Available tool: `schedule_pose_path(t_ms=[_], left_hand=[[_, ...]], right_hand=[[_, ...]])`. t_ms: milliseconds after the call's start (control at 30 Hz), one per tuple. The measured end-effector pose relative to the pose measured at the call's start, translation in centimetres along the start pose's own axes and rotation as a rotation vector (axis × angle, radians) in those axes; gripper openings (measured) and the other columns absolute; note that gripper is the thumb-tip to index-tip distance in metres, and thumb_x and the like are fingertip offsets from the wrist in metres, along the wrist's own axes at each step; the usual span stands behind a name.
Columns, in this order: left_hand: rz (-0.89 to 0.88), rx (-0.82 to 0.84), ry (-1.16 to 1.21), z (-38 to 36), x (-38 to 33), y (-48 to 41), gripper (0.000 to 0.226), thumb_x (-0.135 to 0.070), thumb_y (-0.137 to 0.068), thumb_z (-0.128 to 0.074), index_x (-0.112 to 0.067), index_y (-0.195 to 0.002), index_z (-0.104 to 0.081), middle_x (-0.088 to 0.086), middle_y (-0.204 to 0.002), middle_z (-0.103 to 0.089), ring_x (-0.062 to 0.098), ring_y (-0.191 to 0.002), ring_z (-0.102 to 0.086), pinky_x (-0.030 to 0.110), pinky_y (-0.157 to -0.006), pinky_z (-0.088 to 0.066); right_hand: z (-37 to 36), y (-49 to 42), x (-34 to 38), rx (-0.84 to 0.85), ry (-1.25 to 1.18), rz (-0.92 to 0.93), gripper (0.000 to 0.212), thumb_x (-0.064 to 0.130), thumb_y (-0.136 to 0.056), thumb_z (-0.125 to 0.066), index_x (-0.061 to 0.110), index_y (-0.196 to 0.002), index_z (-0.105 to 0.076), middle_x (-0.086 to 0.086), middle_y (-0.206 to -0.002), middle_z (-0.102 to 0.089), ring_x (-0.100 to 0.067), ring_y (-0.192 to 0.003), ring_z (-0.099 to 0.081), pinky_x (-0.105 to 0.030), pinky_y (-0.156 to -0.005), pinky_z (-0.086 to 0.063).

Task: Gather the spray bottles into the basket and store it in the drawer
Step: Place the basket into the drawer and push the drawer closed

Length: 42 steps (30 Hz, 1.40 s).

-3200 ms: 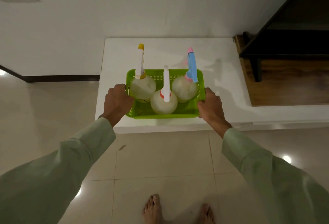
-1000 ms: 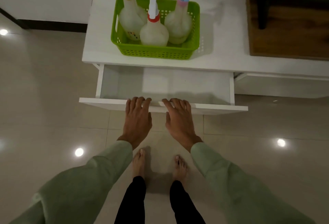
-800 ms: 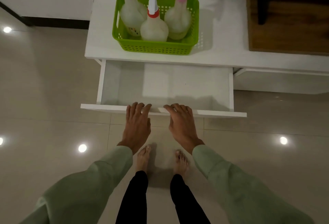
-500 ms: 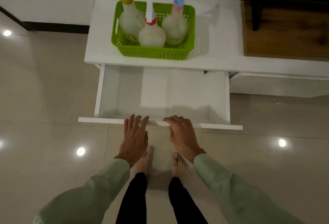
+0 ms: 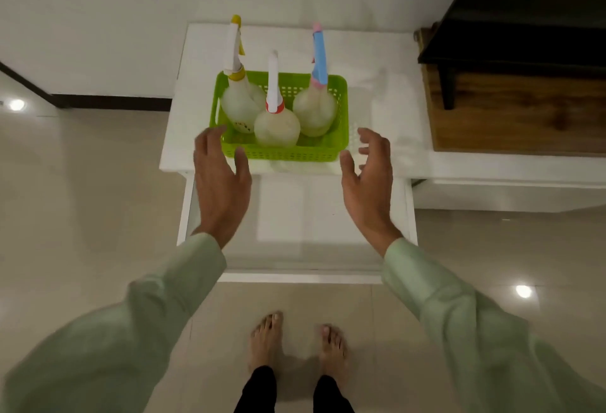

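A green plastic basket [image 5: 288, 151] stands on the white cabinet top [image 5: 387, 97]. Three pale spray bottles stand upright in it: a yellow-nozzled one [image 5: 241, 107] at the left, a red-collared white-nozzled one [image 5: 277, 127] in front, and a blue and pink one [image 5: 314, 110] at the right. Below the top, the white drawer [image 5: 295, 215] is pulled out and holds nothing. My left hand [image 5: 219, 179] hovers open at the basket's left front corner, fingertips close to its rim. My right hand [image 5: 369, 179] is open just off the basket's right front corner.
A wooden stand [image 5: 515, 107] with a dark unit on it sits on the cabinet top to the right. A white wall rises behind. Glossy beige floor tiles surround the cabinet, and my bare feet [image 5: 295, 343] stand in front of the drawer.
Both hands pulled the drawer out, then let go of its front edge and rose to either side of the basket. The view tilted upward.
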State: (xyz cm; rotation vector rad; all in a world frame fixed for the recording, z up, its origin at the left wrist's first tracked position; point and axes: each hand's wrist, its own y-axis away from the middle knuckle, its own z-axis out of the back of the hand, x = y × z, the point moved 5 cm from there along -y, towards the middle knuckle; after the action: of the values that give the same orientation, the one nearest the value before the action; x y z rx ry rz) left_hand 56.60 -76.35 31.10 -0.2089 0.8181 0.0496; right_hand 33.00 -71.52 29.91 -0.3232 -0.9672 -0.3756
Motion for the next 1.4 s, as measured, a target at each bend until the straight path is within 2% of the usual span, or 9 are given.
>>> schedule_pose_path(t_ms=[133,233,400,600,900,1000,1133,1267,1400], left_hand=[[0.191,0.036,-0.002,-1.5,1.7,-5.7,0.056,-0.014,-0.092,-0.052,-0.006,-0.145,-0.034,0.012,-0.148,-0.038,0.029,-0.136,-0.039,0.029,-0.107,-0.031],[0.298,0.177,-0.049,-3.2,3.1,-8.4,0.065,-0.009,-0.089,-0.053,-0.006,-0.149,-0.027,0.014,-0.152,-0.033,0.035,-0.138,-0.037,0.042,-0.109,-0.035],[0.394,0.325,-0.092,-4.8,4.4,-11.1,0.063,-0.006,-0.084,-0.05,-0.012,-0.143,-0.031,0.018,-0.129,-0.054,0.041,-0.114,-0.055,0.051,-0.087,-0.051],[0.395,0.334,-0.111,-4.3,5.6,-12.3,0.055,0.002,-0.085,-0.042,-0.015,-0.137,-0.041,0.021,-0.124,-0.054,0.044,-0.108,-0.056,0.058,-0.085,-0.054],[0.362,0.343,-0.046,-1.1,5.1,-6.6,0.067,0.009,-0.081,-0.045,-0.018,-0.142,-0.039,0.015,-0.127,-0.059,0.037,-0.116,-0.055,0.055,-0.09,-0.053],[0.338,0.328,-0.008,0.4,4.7,-2.8,0.064,0.013,-0.083,-0.044,-0.014,-0.141,-0.04,0.011,-0.119,-0.062,0.028,-0.098,-0.059,0.04,-0.072,-0.055],[0.336,0.312,-0.019,1.5,5.1,2.3,0.063,0.018,-0.082,-0.042,-0.012,-0.137,-0.043,0.0,-0.102,-0.057,0.016,-0.079,-0.052,0.013,-0.051,-0.035],[0.36,0.34,-0.005,1.2,6.4,6.3,0.066,0.02,-0.08,-0.043,-0.01,-0.139,-0.04,0.001,-0.106,-0.054,0.018,-0.077,-0.052,0.019,-0.053,-0.036],[0.384,0.384,0.027,-0.2,7.7,8.3,0.065,0.021,-0.079,-0.045,-0.008,-0.137,-0.039,0.005,-0.107,-0.055,0.019,-0.073,-0.051,0.025,-0.056,-0.037]], right_hand=[[-2.4,-5.8,-0.6,0.1,0.123,-0.186,0.056,0.021,-0.096,-0.057,0.013,-0.147,-0.034,-0.009,-0.145,-0.044,-0.032,-0.127,-0.051,-0.042,-0.098,-0.044],[-4.4,-8.6,-1.2,0.214,0.262,-0.278,0.064,0.026,-0.096,-0.053,0.015,-0.151,-0.024,-0.012,-0.149,-0.042,-0.039,-0.127,-0.05,-0.041,-0.088,-0.039],[-6.5,-10.7,-2.2,0.304,0.291,-0.357,0.053,0.016,-0.089,-0.049,0.015,-0.139,-0.033,-0.016,-0.125,-0.058,-0.042,-0.111,-0.056,-0.04,-0.076,-0.039],[-6.2,-10.8,-2.8,0.215,0.321,-0.332,0.051,0.007,-0.083,-0.047,0.02,-0.133,-0.044,-0.015,-0.103,-0.055,-0.039,-0.103,-0.053,-0.039,-0.075,-0.037],[-1.9,-4.6,-1.9,0.198,0.282,-0.278,0.058,-0.001,-0.078,-0.041,0.02,-0.131,-0.047,-0.015,-0.099,-0.066,-0.039,-0.097,-0.057,-0.047,-0.076,-0.048],[-0.3,-0.9,-1.9,0.203,0.268,-0.282,0.06,-0.004,-0.078,-0.043,0.024,-0.131,-0.046,-0.013,-0.09,-0.067,-0.039,-0.087,-0.06,-0.04,-0.068,-0.046],[1.1,3.8,-3.2,0.24,0.258,-0.319,0.064,-0.006,-0.08,-0.046,0.029,-0.133,-0.044,-0.009,-0.089,-0.07,-0.031,-0.071,-0.064,-0.039,-0.063,-0.052],[1.5,7.0,-5.4,0.27,0.249,-0.359,0.063,-0.009,-0.081,-0.047,0.028,-0.133,-0.043,-0.009,-0.095,-0.071,-0.024,-0.066,-0.064,-0.031,-0.056,-0.046],[1.0,8.3,-7.4,0.284,0.251,-0.366,0.063,-0.01,-0.08,-0.047,0.025,-0.132,-0.044,-0.011,-0.097,-0.071,-0.031,-0.072,-0.064,-0.039,-0.063,-0.051]])
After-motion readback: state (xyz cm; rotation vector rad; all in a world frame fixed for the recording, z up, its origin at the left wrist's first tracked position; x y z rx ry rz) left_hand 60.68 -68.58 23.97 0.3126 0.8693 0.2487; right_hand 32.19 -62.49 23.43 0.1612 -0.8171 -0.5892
